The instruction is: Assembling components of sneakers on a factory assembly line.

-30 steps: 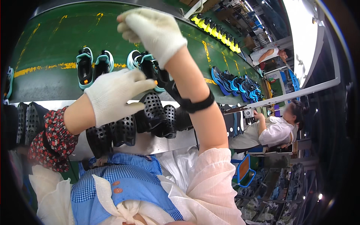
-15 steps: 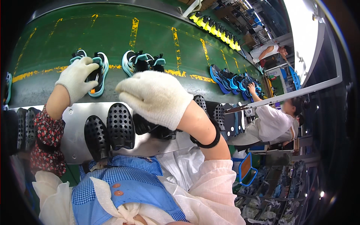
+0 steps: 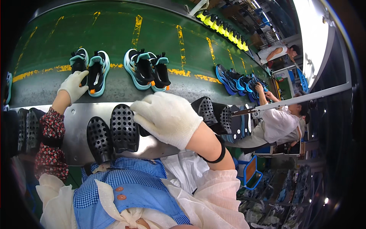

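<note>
My left hand (image 3: pixel 74 87), in a white knit glove, is at the heel of a black and aqua sneaker (image 3: pixel 79 60), fingers apart. Its mate (image 3: pixel 99 74) stands just right of it, toe pointing away. Another such pair (image 3: pixel 146 72) stands ahead of my right hand (image 3: pixel 166 118), also gloved. That hand hovers over the metal ledge, fingers drawn together and bent down; what lies beneath them is mostly hidden. Two black perforated plastic shoe forms (image 3: pixel 124 128) stand between my hands, and a bit of another black piece (image 3: pixel 143 131) shows under my right fingers.
A green belt (image 3: pixel 114 34) with yellow marks runs beyond the metal ledge (image 3: pixel 74 143). More perforated forms (image 3: pixel 206 110) stand to the right. Blue sneakers (image 3: pixel 230 80) are near a co-worker (image 3: pixel 284 122); yellow shoes (image 3: pixel 223 28) line the far side. A metal bar (image 3: pixel 305 97) crosses at right.
My left hand has slid left and nearer, uncovering the right sneaker of its pair. My right hand has drawn back toward me and slightly right, uncovering the second pair.
</note>
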`<state>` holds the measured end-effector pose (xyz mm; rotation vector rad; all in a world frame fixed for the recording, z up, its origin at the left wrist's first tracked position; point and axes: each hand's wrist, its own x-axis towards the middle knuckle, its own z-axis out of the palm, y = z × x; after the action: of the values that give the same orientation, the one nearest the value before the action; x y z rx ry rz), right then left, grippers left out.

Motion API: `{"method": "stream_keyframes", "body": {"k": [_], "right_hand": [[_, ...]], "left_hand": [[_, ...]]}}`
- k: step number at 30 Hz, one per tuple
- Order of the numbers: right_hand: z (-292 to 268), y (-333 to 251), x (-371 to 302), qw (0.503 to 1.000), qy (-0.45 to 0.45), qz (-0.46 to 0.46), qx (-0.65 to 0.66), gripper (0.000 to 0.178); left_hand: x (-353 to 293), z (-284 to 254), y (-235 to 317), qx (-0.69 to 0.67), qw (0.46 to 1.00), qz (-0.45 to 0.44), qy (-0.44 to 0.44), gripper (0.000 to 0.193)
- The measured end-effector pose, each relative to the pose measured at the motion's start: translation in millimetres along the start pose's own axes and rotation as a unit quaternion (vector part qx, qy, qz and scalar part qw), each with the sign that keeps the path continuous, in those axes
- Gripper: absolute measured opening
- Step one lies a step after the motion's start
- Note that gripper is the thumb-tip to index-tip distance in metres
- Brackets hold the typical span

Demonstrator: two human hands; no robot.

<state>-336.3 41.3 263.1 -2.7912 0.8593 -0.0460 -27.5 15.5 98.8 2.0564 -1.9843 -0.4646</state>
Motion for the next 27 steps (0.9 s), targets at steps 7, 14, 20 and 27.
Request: {"method": "stream_keyframes", "body": {"k": [7, 14, 20, 27], "right_hand": [[15.1, -4.3, -10.2, 0.998, -0.032, 0.027, 0.035, 0.021], [21.5, 3.4, -31.8, 0.997, 0.009, 0.046, 0.060, 0.024], [29.5, -0.3, -33.2, 0.988, 0.039, 0.049, 0.139, 0.020], [48.2, -15.7, -51.4, 0.954, 0.150, 0.167, 0.198, 0.023]], "left_hand": [[-2.1, 10.1, -6.0, -0.002, 0.999, 0.007, 0.032, 0.053], [4.7, 10.3, 15.9, 0.093, 0.995, 0.022, -0.009, 0.041], [16.8, 25.0, -12.7, 0.158, 0.987, 0.040, 0.014, 0.030], [26.7, 29.6, 2.9, 0.130, 0.988, 0.079, 0.019, 0.024]]}}
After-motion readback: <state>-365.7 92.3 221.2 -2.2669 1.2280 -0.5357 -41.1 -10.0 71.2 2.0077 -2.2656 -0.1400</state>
